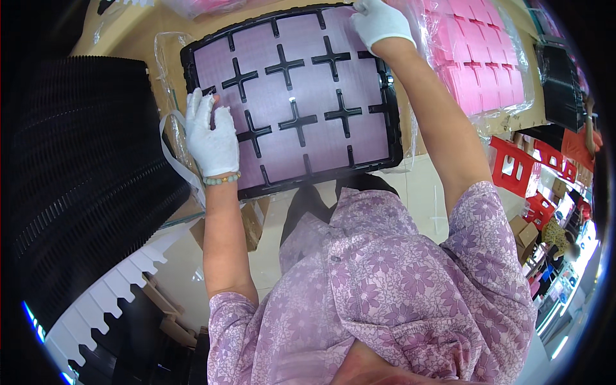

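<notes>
A black plastic tray (298, 120) with raised cross-shaped dividers lies in front of me. Flat pinkish-purple sheets (269, 99) show between the dividers. At the tray's left rim is my left hand (213, 138), in a white glove with a bare fingertip showing; its fingers are apart and touch the rim. My right hand (385, 27), also white-gloved, reaches to the far right corner, its fingers bent over the rim there. The tips of the right fingers are partly hidden at the picture's upper edge.
Tall stacks of black ribbed trays (83, 147) stand on the left. Pink cut pieces (475, 58) in clear plastic film lie at the right. A white strap (173, 154) hangs beside the tray. Red plastic crates (513, 167) and cardboard boxes (523, 237) are farther right.
</notes>
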The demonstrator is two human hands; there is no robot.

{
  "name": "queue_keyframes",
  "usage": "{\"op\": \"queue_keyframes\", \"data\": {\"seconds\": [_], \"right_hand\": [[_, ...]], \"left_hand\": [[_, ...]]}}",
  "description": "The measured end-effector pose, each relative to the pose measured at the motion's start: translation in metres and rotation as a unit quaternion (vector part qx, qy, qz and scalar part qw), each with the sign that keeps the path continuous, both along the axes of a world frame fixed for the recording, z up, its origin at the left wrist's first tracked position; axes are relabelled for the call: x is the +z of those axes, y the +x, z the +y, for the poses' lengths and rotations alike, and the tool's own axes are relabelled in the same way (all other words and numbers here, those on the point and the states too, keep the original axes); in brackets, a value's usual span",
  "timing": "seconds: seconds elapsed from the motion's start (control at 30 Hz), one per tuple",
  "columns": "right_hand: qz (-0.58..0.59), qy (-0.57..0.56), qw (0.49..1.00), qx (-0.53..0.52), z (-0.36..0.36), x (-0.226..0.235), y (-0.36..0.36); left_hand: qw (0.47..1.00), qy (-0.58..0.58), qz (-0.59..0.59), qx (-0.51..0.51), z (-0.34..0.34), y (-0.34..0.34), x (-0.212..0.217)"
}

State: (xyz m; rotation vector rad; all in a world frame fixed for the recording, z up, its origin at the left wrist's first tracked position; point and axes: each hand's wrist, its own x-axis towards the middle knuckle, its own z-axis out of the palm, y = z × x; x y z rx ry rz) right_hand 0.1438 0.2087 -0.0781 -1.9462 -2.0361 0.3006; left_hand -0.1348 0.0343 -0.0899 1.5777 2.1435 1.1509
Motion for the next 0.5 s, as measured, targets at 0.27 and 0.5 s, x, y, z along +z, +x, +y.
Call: {"op": "queue_keyframes", "data": {"seconds": [0.27, 0.5], "right_hand": [[0.096, 0.179, 0.978, 0.039, 0.002, -0.019, 0.010], [0.161, 0.198, 0.966, 0.026, -0.057, 0.008, -0.020]], "left_hand": [[0.998, -0.012, 0.045, -0.030, 0.011, 0.005, 0.002], [0.994, -0.001, 0.092, -0.056, 0.008, 0.001, 0.007]]}}
